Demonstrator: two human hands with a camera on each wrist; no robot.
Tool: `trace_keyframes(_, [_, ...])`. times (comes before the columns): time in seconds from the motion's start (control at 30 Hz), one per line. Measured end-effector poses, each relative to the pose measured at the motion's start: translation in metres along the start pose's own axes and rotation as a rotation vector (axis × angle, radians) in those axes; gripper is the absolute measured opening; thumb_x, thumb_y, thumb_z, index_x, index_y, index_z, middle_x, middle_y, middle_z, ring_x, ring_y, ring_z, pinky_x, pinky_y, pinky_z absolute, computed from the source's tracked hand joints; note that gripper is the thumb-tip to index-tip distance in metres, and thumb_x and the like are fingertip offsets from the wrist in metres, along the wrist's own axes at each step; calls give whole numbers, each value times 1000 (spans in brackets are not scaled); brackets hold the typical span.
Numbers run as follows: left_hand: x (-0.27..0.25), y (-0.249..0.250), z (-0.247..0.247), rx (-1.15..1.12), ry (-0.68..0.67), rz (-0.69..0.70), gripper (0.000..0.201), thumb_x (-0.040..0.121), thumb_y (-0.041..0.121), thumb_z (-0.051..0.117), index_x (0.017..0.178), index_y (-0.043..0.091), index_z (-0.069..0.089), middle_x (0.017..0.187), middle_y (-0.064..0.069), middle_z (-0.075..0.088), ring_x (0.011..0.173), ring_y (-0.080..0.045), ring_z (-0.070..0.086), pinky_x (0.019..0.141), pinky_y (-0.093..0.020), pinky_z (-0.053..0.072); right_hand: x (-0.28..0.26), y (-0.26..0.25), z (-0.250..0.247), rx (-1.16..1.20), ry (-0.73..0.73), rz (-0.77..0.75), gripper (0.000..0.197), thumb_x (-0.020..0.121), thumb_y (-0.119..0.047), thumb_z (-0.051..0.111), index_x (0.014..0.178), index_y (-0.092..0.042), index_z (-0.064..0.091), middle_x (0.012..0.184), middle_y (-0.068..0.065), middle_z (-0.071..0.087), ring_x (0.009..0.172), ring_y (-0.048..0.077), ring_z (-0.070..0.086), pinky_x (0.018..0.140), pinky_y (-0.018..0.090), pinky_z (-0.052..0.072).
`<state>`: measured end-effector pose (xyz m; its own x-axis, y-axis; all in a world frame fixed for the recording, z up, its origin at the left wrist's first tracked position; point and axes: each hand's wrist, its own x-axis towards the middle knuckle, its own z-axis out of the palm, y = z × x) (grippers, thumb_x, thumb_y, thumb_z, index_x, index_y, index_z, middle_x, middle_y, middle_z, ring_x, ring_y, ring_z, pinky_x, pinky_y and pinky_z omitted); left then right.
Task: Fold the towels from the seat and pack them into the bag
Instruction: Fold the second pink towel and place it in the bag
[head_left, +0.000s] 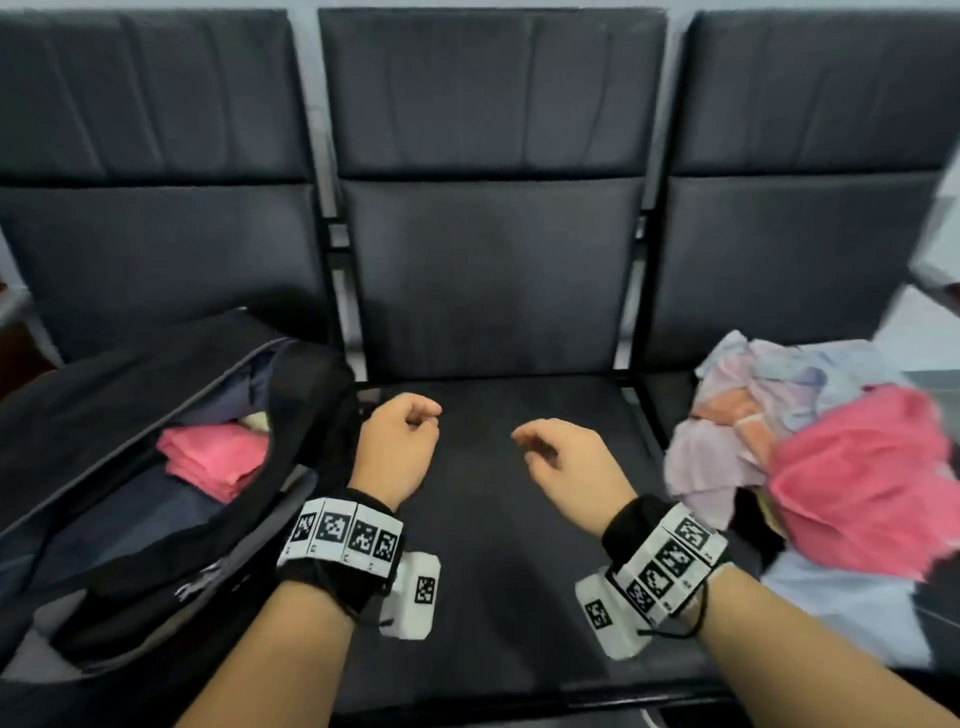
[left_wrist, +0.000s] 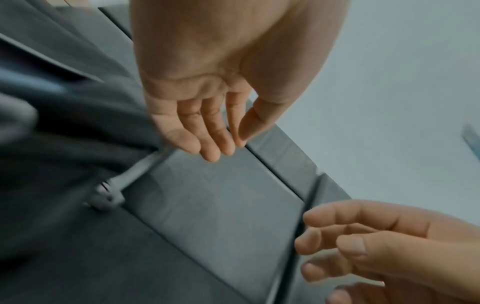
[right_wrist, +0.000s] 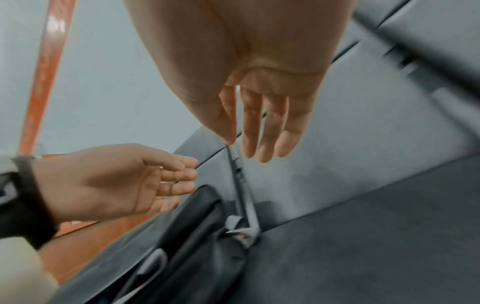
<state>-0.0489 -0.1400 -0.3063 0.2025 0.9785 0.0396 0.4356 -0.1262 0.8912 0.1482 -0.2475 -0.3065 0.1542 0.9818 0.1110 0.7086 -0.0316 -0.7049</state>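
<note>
On left seat: open black bag (head_left: 130, 467), folded pink towel (head_left: 213, 457) inside. Over middle seat (head_left: 488, 519): left hand (head_left: 397, 447), then right hand (head_left: 566, 467), fingers loosely curled, holding nothing, apart. On right seat: heaped towels (head_left: 810, 441), pink and pastel, blurred, perhaps five or six.

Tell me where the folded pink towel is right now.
In the head view the folded pink towel lies inside the open black bag on the left seat, just left of the empty left hand.
</note>
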Motion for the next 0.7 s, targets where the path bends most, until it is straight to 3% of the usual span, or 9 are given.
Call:
trace_keyframes(0.13, [-27,43,110,78,-198,53,21,89,7,63,89,26,72,92,9,71,91,-9,66,78,-19,49,-51,82,-71,-51,59,190,35,87,-8,59,121,-19,65,110,-2,66,101,13,62,97,33,49])
trace_keyframes(0.23, [-45,70,183,109,-322,76,22,90,7,61,91,26,72,98,5,71,94,-10,65,78,-19,47,-83,138,-113,-113,112,262,40,85,-7,61,124,-16,63,122,2,61,114,19,56,103,28,40])
trace_keyframes(0.33, [-55,89,242,125,-411,88,24,89,4,60,92,25,71,99,4,71,95,-11,65,82,-21,48,-105,186,-153,-282,210,311,45,82,-8,62,126,-18,64,130,2,56,116,27,49,103,36,39])
trace_keyframes(0.43, [-61,101,290,129,-467,105,25,87,0,60,93,22,71,100,-1,71,93,-12,66,83,-20,48,-118,221,-185,-460,191,410,47,80,-33,58,126,-25,62,123,3,55,110,31,48,92,43,44])
trace_keyframes(0.5, [-64,107,313,108,-500,96,26,87,-2,59,96,19,71,99,-3,71,85,-6,67,74,-13,48,-123,239,-191,-482,106,472,58,76,-54,45,124,-26,61,116,5,52,108,30,48,89,43,45])
trace_keyframes(0.57, [-68,109,329,96,-539,88,26,87,-1,59,95,21,71,99,-2,71,85,-5,67,74,-15,51,-124,255,-187,-544,85,490,47,81,-53,51,119,-27,62,112,4,50,107,27,48,89,41,44])
trace_keyframes(0.63, [-72,107,337,102,-565,90,26,87,1,62,93,24,71,100,1,71,94,-14,68,85,-25,54,-123,267,-183,-571,127,464,29,86,-41,59,111,-29,67,109,1,50,105,25,47,89,40,43])
trace_keyframes(0.7, [-75,105,336,105,-575,80,27,88,1,62,91,27,70,101,1,71,95,-16,68,88,-26,54,-121,273,-181,-557,154,443,19,89,-37,57,102,-31,71,104,-1,52,101,24,47,87,40,43])
